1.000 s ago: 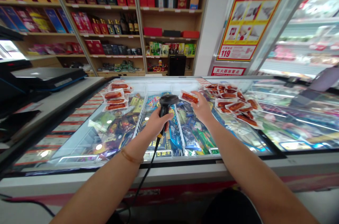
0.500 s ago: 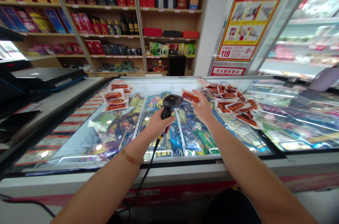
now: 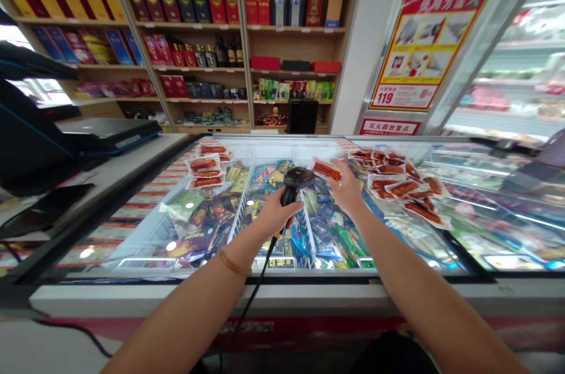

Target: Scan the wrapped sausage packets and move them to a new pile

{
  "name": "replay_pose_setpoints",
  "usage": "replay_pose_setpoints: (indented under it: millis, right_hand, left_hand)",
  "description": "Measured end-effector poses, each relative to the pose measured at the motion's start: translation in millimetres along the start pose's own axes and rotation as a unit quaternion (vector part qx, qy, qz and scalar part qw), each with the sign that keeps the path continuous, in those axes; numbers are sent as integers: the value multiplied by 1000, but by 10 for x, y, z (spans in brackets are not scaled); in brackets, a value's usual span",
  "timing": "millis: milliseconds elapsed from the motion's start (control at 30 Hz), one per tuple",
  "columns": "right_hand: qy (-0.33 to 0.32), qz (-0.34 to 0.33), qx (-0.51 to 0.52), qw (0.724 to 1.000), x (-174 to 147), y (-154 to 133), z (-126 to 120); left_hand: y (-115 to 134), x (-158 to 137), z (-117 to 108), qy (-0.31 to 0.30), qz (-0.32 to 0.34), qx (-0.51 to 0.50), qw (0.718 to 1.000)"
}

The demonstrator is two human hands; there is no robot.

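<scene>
My left hand [image 3: 279,213] is wrapped round the handle of a black barcode scanner [image 3: 299,177], its head tilted to the right and its cord hanging down toward me. Just right of the scanner, my right hand [image 3: 348,187] grips the right end of a clear-wrapped sausage pack [image 3: 326,170] between thumb and fingers. The pack is over the freezer's glass top [image 3: 282,149], close to the scanner head. A heap of similar sausage packs [image 3: 401,185] lies on the glass to the right. A smaller group of sausage packs [image 3: 206,169] sits on the left.
Under the glass, the chest freezer holds bagged goods split by white wire dividers [image 3: 242,203]. On the left counter are a scale [image 3: 110,131] and a dark flat device [image 3: 44,209]. Shelves of boxes [image 3: 189,3] and a red poster [image 3: 435,26] stand behind.
The view has tilted up and shifted left, so everything sits lower and further right. Both hands keep their holds on the scanner and the sausage pack, with little relative movement.
</scene>
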State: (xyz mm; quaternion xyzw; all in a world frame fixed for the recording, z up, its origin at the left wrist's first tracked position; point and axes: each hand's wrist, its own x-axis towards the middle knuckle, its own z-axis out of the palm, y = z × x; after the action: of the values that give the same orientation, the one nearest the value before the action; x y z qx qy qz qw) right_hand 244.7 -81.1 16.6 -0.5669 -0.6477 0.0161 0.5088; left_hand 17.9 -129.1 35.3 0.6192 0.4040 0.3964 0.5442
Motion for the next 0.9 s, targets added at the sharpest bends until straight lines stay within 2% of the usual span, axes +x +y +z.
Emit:
replay_pose_setpoints:
  millis: [100,200,267,367,467,567,667,767,833,900]
  right_hand:
    - [9,19,7,1000,-34,21,66]
    - [-17,69,38,997,-16,-4,178]
    - [-30,90,69,993,54,-99,280]
    - [-38,58,75,995,255,-393,510]
    - [-70,6,66,995,519,-821,893]
    - [-117,-49,81,989,757,-1288,1415]
    - [-155,-95,66,981,891,-1698,1944]
    - [-206,-71,-16,976,894,-1959,2338]
    - [-228,-34,-66,971,847,-2031,2499]
    - [-233,-29,-85,968,787,-2044,2590]
  left_hand:
    - [25,11,18,47,-37,-26,998]
    - [158,8,-78,101,-51,-79,990]
    - [273,-12,-246,123,-31,-105,986]
    - [399,-81,-651,175,-4,-92,980]
    - [444,-211,-1146,246,-3,-74,966]
    - [455,-397,-1612,315,-7,-83,945]
    - [451,-599,-1973,367,0,-95,925]
    - [417,-761,-2208,394,10,-103,913]
    - [383,-827,-2301,395,9,-106,912]
    - [353,-855,-2349,388,4,-109,915]
